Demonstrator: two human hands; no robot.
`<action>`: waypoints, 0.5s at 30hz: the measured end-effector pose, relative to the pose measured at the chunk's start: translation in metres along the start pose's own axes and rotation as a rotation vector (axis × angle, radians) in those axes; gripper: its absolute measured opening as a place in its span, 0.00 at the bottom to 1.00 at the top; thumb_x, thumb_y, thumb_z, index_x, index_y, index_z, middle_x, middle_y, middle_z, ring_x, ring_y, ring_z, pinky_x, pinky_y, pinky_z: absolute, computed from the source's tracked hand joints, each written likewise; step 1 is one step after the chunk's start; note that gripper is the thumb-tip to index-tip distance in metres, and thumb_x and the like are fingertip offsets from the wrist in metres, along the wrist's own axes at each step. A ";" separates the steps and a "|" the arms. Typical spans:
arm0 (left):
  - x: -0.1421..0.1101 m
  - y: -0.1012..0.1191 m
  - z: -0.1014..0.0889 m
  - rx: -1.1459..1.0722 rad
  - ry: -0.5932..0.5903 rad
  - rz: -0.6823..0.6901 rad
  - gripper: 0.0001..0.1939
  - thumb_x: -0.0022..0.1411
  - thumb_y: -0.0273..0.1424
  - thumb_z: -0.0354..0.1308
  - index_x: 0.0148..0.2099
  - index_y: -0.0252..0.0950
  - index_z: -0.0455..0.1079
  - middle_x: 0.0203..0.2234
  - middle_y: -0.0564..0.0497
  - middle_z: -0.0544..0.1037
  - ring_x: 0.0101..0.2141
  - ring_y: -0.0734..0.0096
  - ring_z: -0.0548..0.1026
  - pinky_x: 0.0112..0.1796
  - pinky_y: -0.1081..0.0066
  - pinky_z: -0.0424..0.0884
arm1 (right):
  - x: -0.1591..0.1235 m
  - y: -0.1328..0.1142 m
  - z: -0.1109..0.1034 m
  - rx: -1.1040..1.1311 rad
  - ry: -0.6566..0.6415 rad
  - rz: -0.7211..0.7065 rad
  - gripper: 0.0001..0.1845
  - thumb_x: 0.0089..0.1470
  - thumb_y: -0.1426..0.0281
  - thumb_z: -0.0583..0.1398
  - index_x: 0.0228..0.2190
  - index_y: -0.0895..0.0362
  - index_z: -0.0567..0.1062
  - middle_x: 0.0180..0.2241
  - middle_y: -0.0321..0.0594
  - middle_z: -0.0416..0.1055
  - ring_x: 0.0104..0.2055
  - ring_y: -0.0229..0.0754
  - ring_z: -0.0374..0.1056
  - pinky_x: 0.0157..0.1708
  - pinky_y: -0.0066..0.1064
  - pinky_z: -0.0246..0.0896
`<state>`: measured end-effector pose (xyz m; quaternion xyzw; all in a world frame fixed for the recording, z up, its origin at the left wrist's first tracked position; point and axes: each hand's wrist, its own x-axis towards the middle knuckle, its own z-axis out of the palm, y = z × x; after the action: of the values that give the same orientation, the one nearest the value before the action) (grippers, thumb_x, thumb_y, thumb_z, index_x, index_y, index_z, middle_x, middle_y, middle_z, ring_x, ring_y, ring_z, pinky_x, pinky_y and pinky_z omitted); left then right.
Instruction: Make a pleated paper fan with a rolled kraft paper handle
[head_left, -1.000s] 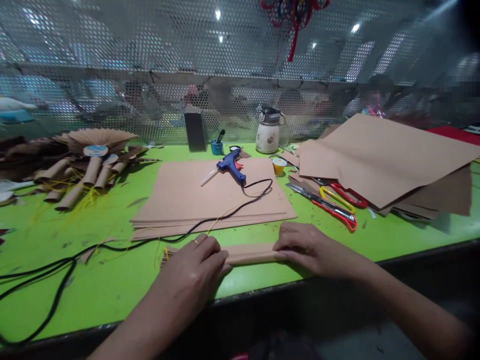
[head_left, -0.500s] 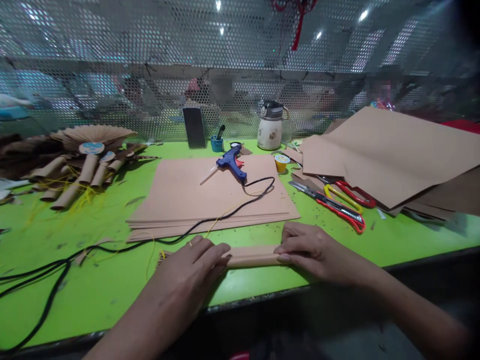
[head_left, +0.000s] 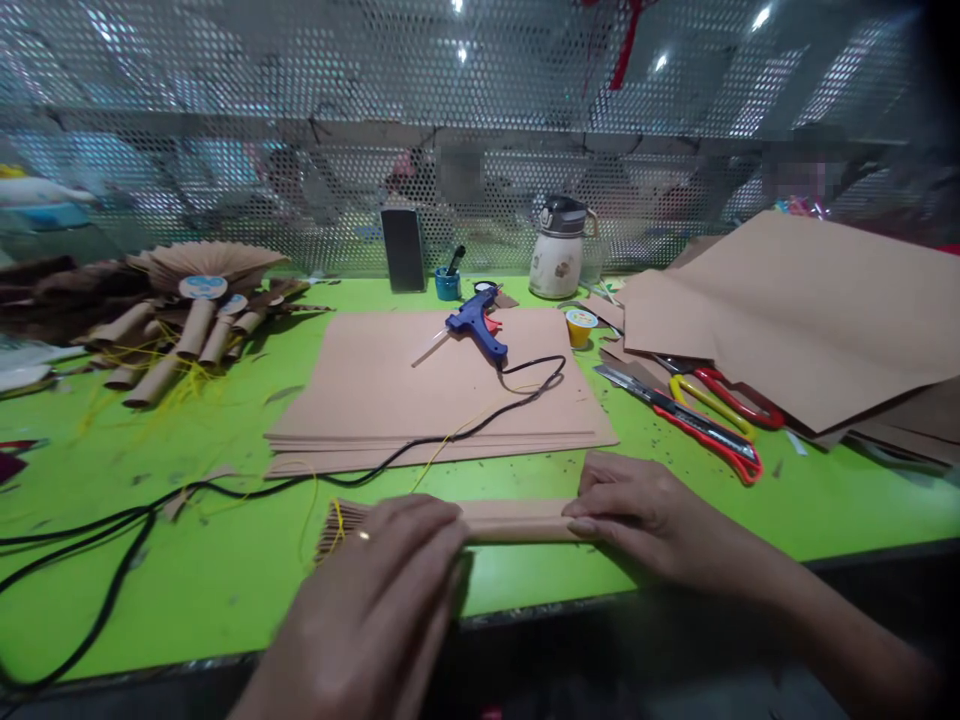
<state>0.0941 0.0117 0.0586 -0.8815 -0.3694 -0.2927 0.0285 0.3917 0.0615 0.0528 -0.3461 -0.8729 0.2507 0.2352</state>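
A narrow folded strip of pleated brown paper lies along the near edge of the green table. My left hand covers its left part, fingers curled down over it, close to the camera and blurred. The pleated left end with a yellow thread sticks out beyond that hand. My right hand presses on the strip's right end with the fingers together.
A stack of brown paper sheets lies behind the strip, with a blue glue gun on it and its black cord running left. Red scissors and a cutter lie right, beside larger sheets. Finished paper fans sit far left.
My left hand has drawn back toward me along the strip, uncovering more of the pleated left end. The right hand stays on the right end. The view has shifted slightly.
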 end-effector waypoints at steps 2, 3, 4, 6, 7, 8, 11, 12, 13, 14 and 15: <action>0.002 0.011 0.013 0.029 0.003 0.105 0.18 0.66 0.21 0.51 0.57 0.31 0.66 0.50 0.40 0.76 0.54 0.56 0.69 0.53 0.57 0.71 | 0.000 -0.001 0.000 0.006 0.001 0.004 0.14 0.66 0.68 0.56 0.32 0.59 0.78 0.28 0.38 0.64 0.31 0.36 0.62 0.29 0.28 0.54; 0.005 0.016 0.020 0.057 -0.023 0.127 0.17 0.66 0.21 0.51 0.56 0.29 0.67 0.50 0.39 0.76 0.54 0.54 0.69 0.53 0.55 0.72 | 0.000 -0.001 0.000 0.007 0.006 0.003 0.14 0.66 0.68 0.56 0.32 0.59 0.78 0.27 0.38 0.64 0.31 0.36 0.62 0.29 0.28 0.54; 0.007 0.020 0.026 0.090 -0.022 0.149 0.17 0.66 0.20 0.49 0.56 0.28 0.68 0.50 0.37 0.76 0.54 0.52 0.69 0.51 0.54 0.73 | 0.001 -0.002 0.000 0.008 0.011 0.000 0.14 0.66 0.68 0.56 0.32 0.59 0.78 0.27 0.38 0.64 0.31 0.36 0.61 0.29 0.28 0.54; 0.012 0.025 0.036 0.143 -0.002 0.170 0.18 0.65 0.19 0.47 0.54 0.25 0.69 0.49 0.34 0.77 0.52 0.50 0.71 0.48 0.52 0.75 | 0.001 -0.002 -0.001 0.005 0.016 -0.003 0.14 0.66 0.69 0.56 0.32 0.59 0.78 0.27 0.37 0.64 0.31 0.36 0.61 0.29 0.28 0.54; 0.015 0.026 0.039 0.159 0.023 0.175 0.18 0.64 0.18 0.46 0.53 0.23 0.70 0.48 0.34 0.77 0.50 0.50 0.72 0.47 0.52 0.75 | 0.002 -0.002 -0.001 0.002 0.015 -0.002 0.13 0.65 0.69 0.56 0.32 0.59 0.78 0.27 0.37 0.63 0.31 0.37 0.61 0.29 0.28 0.53; 0.017 0.026 0.041 0.165 0.050 0.176 0.18 0.64 0.17 0.46 0.52 0.23 0.71 0.46 0.33 0.78 0.49 0.50 0.73 0.45 0.52 0.76 | 0.002 -0.002 -0.001 0.001 0.010 0.003 0.13 0.65 0.69 0.56 0.32 0.59 0.78 0.27 0.37 0.63 0.31 0.37 0.61 0.29 0.28 0.53; 0.023 0.025 0.042 0.146 0.110 0.169 0.16 0.65 0.17 0.46 0.49 0.21 0.72 0.43 0.33 0.79 0.45 0.51 0.74 0.42 0.53 0.76 | 0.003 -0.001 -0.002 0.011 -0.002 0.022 0.13 0.65 0.69 0.56 0.32 0.60 0.78 0.27 0.38 0.64 0.31 0.37 0.62 0.30 0.29 0.53; 0.025 0.024 0.041 0.135 0.115 0.170 0.16 0.65 0.17 0.46 0.49 0.21 0.73 0.42 0.34 0.79 0.44 0.51 0.74 0.42 0.53 0.76 | 0.003 -0.001 -0.001 0.014 -0.002 0.025 0.13 0.65 0.69 0.57 0.32 0.61 0.79 0.27 0.38 0.64 0.31 0.37 0.62 0.29 0.29 0.53; 0.026 0.024 0.041 0.128 0.114 0.171 0.16 0.65 0.17 0.46 0.48 0.20 0.73 0.42 0.33 0.79 0.44 0.51 0.74 0.42 0.53 0.76 | 0.003 -0.001 -0.001 0.014 0.002 0.028 0.13 0.65 0.70 0.57 0.32 0.61 0.79 0.27 0.38 0.64 0.31 0.37 0.62 0.29 0.29 0.53; 0.026 0.023 0.042 0.130 0.110 0.172 0.16 0.66 0.17 0.46 0.48 0.20 0.73 0.42 0.34 0.79 0.44 0.51 0.74 0.42 0.53 0.75 | 0.002 -0.001 0.000 0.011 0.010 0.029 0.12 0.65 0.70 0.57 0.33 0.61 0.79 0.28 0.39 0.64 0.31 0.37 0.62 0.29 0.29 0.53; 0.027 0.022 0.042 0.136 0.103 0.172 0.16 0.65 0.17 0.47 0.48 0.21 0.73 0.43 0.34 0.79 0.45 0.50 0.73 0.42 0.53 0.75 | 0.002 -0.001 0.000 0.006 0.019 0.028 0.12 0.64 0.70 0.57 0.33 0.60 0.79 0.28 0.39 0.65 0.31 0.36 0.62 0.29 0.29 0.53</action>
<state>0.1448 0.0236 0.0414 -0.8897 -0.3096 -0.3085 0.1321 0.3899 0.0618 0.0536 -0.3600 -0.8650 0.2534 0.2409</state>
